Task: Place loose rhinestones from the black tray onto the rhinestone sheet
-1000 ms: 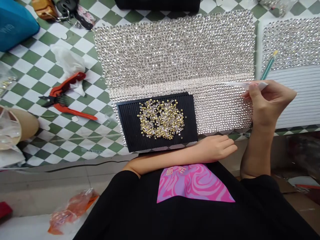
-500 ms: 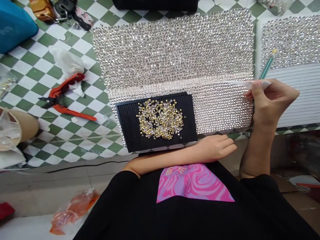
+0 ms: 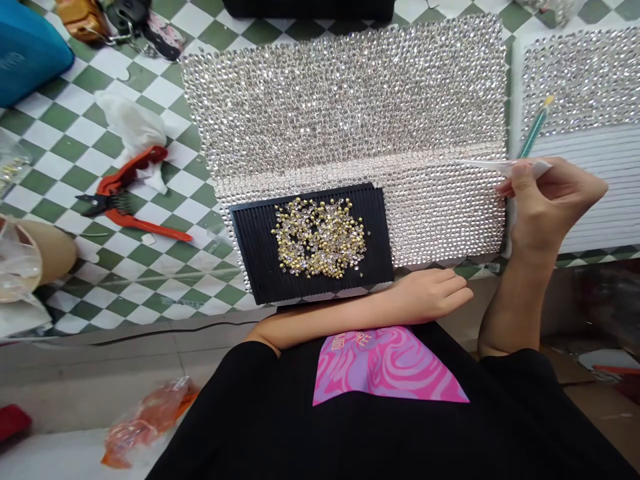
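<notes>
My right hand (image 3: 543,200) pinches a thin whitish strip of film (image 3: 493,164) between thumb and fingers. The strip stretches left, low over a large sheet of silver rhinestones (image 3: 345,100), and its far end is hard to make out. A pale band without a full row of stones crosses the sheet there. My left hand (image 3: 433,293) holds nothing and rests at the table's front edge, palm down, fingers loosely extended. Beyond that forearm lies a black ribbed tray (image 3: 260,260), on the sheet's lower left part, bearing a heap of loose gold-backed rhinestones (image 3: 320,240).
A teal pen with a yellow tip (image 3: 537,127) lies on a second, partly stoned panel (image 3: 595,180) at right. Red-handled cutters (image 3: 130,193), crumpled tissue (image 3: 133,123), a tan cup (image 3: 55,250), keys (image 3: 133,20) and a blue box (image 3: 30,53) stand or lie at left on the checkered cloth.
My right hand has moved slightly to the right, drawing the film strip with it. My left hand and the tray have stayed in place.
</notes>
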The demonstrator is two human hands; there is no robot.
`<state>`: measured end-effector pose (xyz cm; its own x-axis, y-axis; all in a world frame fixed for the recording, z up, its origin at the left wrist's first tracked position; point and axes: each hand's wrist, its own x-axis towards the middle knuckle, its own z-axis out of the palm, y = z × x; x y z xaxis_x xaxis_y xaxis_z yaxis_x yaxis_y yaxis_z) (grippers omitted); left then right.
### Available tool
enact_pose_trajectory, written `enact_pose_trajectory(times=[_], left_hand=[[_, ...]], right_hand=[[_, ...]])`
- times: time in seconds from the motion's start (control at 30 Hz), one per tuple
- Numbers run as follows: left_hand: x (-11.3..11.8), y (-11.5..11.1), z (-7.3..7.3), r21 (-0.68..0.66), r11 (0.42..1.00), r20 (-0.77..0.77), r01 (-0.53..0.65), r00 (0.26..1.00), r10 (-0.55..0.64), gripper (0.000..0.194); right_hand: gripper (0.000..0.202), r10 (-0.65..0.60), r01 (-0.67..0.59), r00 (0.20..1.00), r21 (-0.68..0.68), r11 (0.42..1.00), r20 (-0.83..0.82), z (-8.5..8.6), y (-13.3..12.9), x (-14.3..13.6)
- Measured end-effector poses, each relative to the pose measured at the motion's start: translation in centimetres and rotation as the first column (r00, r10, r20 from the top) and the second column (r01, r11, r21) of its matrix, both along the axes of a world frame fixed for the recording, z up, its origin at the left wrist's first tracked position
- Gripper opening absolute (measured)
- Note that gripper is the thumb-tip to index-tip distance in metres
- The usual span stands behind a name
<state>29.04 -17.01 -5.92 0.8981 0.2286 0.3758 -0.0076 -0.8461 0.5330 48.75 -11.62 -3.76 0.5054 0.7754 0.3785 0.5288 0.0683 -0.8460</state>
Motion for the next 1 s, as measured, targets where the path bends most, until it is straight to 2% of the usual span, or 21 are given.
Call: enact_pose_trajectory(times=[0.27, 0.47, 0.6, 1.0], left_hand=[[0.1, 0.0, -0.2, -0.003, 1.0, 0.0, 0.007, 1.0, -0.007, 0.031], [0.0, -0.1, -0.1, 0.023, 1.0, 0.017, -0.006, 1.0, 0.005, 0.024], [0.0, -0.1, -0.2, 0.029, 0.999, -0.02, 0.028, 0.999, -0.028, 0.021], [0.0, 0.0, 0.0, 0.028, 1.0, -0.004, 0.013, 1.0, -0.013, 0.023]], right_hand=[[0.015, -0.005, 0.006, 1.0, 0.014, 1.0, -0.006, -0.1, -0.1, 0.5], [0.014, -0.036, 0.036, 0.999, 0.03, 0.999, 0.001, -0.2, -0.3, 0.6], [0.016, -0.069, 0.068, 0.997, 0.018, 0.998, 0.031, -0.3, -0.4, 0.9], [0.021, -0.098, 0.097, 0.995, 0.046, 0.994, 0.033, -0.4, -0.6, 1.5]])
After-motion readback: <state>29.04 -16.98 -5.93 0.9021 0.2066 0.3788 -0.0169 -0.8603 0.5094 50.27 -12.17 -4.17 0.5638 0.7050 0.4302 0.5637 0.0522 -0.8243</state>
